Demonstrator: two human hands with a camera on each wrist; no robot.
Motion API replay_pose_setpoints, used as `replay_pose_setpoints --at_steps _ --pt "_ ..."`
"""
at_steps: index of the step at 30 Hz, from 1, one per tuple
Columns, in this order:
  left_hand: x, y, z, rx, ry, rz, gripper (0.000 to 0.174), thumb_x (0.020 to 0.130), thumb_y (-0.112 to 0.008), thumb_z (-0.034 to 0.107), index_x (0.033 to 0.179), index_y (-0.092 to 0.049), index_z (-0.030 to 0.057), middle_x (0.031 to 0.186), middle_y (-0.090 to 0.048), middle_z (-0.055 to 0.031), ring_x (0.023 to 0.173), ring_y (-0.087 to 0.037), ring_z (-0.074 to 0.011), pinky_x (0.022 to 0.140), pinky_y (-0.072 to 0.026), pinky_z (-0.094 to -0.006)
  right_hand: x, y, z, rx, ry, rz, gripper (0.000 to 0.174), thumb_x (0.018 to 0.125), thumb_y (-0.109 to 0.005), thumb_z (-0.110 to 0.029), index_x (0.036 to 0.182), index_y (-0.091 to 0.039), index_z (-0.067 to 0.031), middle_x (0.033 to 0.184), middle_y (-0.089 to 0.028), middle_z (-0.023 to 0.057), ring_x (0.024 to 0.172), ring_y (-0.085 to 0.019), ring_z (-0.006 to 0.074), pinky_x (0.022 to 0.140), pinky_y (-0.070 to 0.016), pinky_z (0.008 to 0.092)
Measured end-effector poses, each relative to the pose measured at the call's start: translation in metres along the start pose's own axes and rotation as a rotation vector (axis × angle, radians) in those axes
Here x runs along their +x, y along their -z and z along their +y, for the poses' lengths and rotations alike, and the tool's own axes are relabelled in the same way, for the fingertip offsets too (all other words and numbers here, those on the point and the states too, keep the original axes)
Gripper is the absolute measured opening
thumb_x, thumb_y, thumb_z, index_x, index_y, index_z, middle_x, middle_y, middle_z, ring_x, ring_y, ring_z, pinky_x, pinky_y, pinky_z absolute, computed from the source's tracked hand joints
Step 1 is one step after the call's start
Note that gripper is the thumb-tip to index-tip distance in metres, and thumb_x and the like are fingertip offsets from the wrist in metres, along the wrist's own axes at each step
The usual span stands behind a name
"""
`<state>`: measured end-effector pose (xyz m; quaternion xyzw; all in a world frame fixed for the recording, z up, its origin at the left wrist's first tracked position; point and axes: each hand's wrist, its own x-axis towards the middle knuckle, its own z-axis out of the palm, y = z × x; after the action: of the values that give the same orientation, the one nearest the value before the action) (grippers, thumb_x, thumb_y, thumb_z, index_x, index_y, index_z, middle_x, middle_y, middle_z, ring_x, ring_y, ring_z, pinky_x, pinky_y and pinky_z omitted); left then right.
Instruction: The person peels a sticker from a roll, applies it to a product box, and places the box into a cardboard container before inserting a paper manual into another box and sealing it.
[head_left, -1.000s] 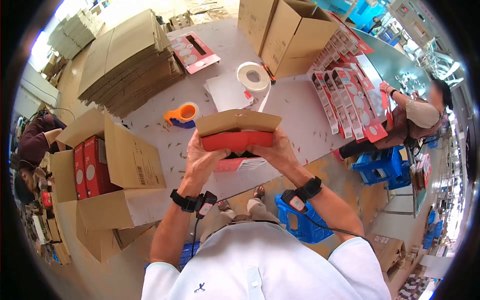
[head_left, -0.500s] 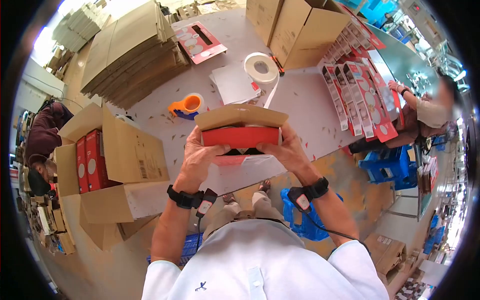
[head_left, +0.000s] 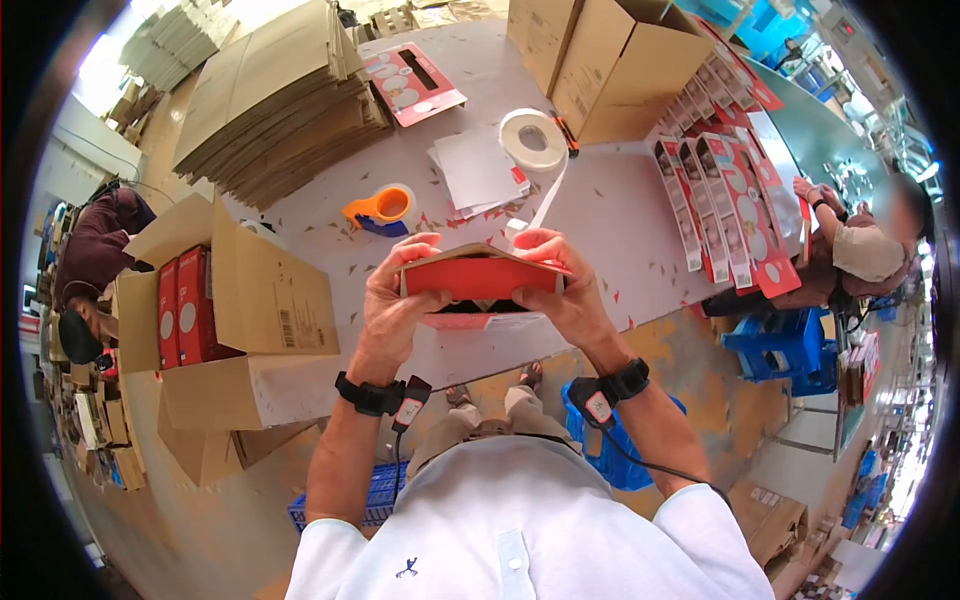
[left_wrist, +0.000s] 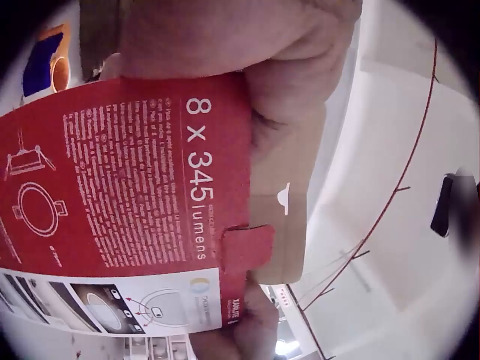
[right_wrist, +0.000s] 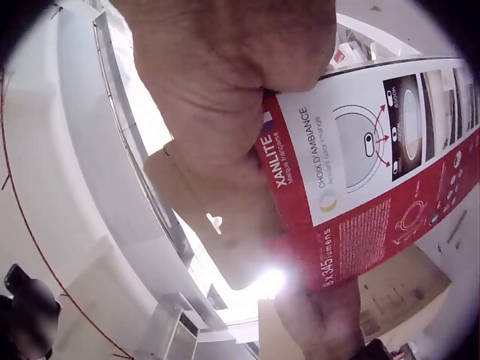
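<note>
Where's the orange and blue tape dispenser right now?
In the head view, the tape dispenser is on the table, left of centre, just beyond the left hand and left of the white sheets.

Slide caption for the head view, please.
Left hand and right hand grip a red oblong cardboard box at a white flat worktable.

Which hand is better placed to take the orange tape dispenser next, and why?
Probably the left hand: the orange tape dispenser lies nearer it than the right hand, though both hold the red box.
</note>
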<state>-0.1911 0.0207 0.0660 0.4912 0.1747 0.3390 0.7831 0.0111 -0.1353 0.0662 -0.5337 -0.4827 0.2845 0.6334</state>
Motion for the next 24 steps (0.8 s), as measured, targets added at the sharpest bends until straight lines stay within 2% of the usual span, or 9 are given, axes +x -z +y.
replay_pose_setpoints --at_steps 3,6,9,13,14,18,20,22,24 --pt "-0.003 -0.002 0.004 0.048 0.026 -0.003 0.046 0.077 -0.079 -0.012 0.119 -0.068 0.0034 0.133 -0.062 -0.0071 0.109 -0.067 -0.0138 0.093 -0.0609 -0.0312 0.001 0.000 -0.008 0.090 -0.078 -0.045 0.046 0.082 -0.082 -0.002 0.124 -0.064 -0.0075 0.131 -0.060 0.0065 0.121 -0.058 0.0162 0.104 -0.0468 0.0337" --pt "-0.003 -0.001 0.004 0.064 0.041 -0.020 0.040 0.079 -0.080 -0.007 0.116 -0.068 0.0038 0.133 -0.060 -0.0075 0.108 -0.065 -0.0131 0.094 -0.0593 -0.0304 0.007 0.006 -0.019 0.206 -0.284 -0.110 0.042 0.083 -0.081 -0.001 0.123 -0.068 -0.0072 0.127 -0.062 0.0068 0.119 -0.059 0.0168 0.103 -0.0476 0.0331" --pt "-0.002 0.003 0.004 0.137 -0.040 -0.072 0.033 0.081 -0.080 -0.001 0.112 -0.069 0.0053 0.131 -0.059 -0.0067 0.110 -0.063 -0.0143 0.097 -0.0557 -0.0305 0.014 0.012 -0.017 0.047 -0.127 -0.172 0.037 0.084 -0.081 -0.002 0.120 -0.072 -0.0073 0.125 -0.064 0.0066 0.119 -0.060 0.0172 0.101 -0.0493 0.0334" --pt "0.002 0.016 -0.006 0.183 -0.165 -0.158 0.028 0.081 -0.081 0.004 0.108 -0.072 0.0080 0.130 -0.058 -0.0064 0.117 -0.059 -0.0164 0.103 -0.0504 -0.0333 0.009 0.014 -0.001 -0.061 0.001 -0.140 0.033 0.082 -0.083 -0.002 0.113 -0.076 -0.0090 0.128 -0.064 0.0080 0.121 -0.061 0.0210 0.103 -0.0500 0.0352" --pt "0.000 0.013 -0.004 0.208 -0.131 -0.115 0.025 0.079 -0.081 0.003 0.103 -0.073 0.0086 0.133 -0.057 -0.0073 0.121 -0.058 -0.0165 0.104 -0.0475 -0.0336 0.008 0.012 -0.007 -0.142 0.034 -0.107 0.034 0.080 -0.084 -0.002 0.112 -0.076 -0.0094 0.128 -0.064 0.0088 0.121 -0.061 0.0226 0.104 -0.0499 0.0357" --pt "-0.012 -0.015 0.000 0.451 -0.211 0.132 0.024 0.077 -0.080 0.001 0.099 -0.072 0.0074 0.137 -0.057 -0.0097 0.129 -0.055 -0.0196 0.108 -0.0452 -0.0351 0.000 -0.005 -0.036 -0.419 0.147 -0.003 0.037 0.074 -0.082 0.005 0.107 -0.074 -0.0090 0.129 -0.064 0.0112 0.123 -0.061 0.0302 0.106 -0.0488 0.0397" --pt "-0.019 -0.019 -0.006 0.572 -0.258 0.189 0.024 0.076 -0.080 0.001 0.097 -0.072 0.0069 0.139 -0.057 -0.0110 0.134 -0.053 -0.0227 0.110 -0.0438 -0.0369 0.000 -0.005 -0.028 -0.456 0.204 -0.038 0.038 0.072 -0.078 0.010 0.105 -0.072 -0.0080 0.130 -0.063 0.0111 0.125 -0.059 0.0325 0.107 -0.0481 0.0425" --pt "-0.016 -0.015 -0.006 0.614 -0.208 0.164 0.032 0.072 -0.084 0.003 0.100 -0.072 0.0076 0.138 -0.058 -0.0116 0.139 -0.049 -0.0255 0.114 -0.0414 -0.0400 -0.001 -0.005 -0.025 -0.468 0.220 -0.061 0.043 0.070 -0.071 0.017 0.105 -0.069 -0.0073 0.132 -0.063 0.0098 0.130 -0.054 0.0351 0.109 -0.0457 0.0466" --pt "-0.015 -0.016 -0.003 0.642 -0.160 0.132 0.041 0.068 -0.088 0.004 0.106 -0.071 0.0090 0.140 -0.058 -0.0109 0.145 -0.045 -0.0269 0.117 -0.0395 -0.0418 0.000 -0.002 -0.022 -0.455 0.192 -0.090 0.041 0.071 -0.072 0.013 0.106 -0.069 -0.0079 0.133 -0.062 0.0104 0.133 -0.051 0.0357 0.112 -0.0437 0.0479"
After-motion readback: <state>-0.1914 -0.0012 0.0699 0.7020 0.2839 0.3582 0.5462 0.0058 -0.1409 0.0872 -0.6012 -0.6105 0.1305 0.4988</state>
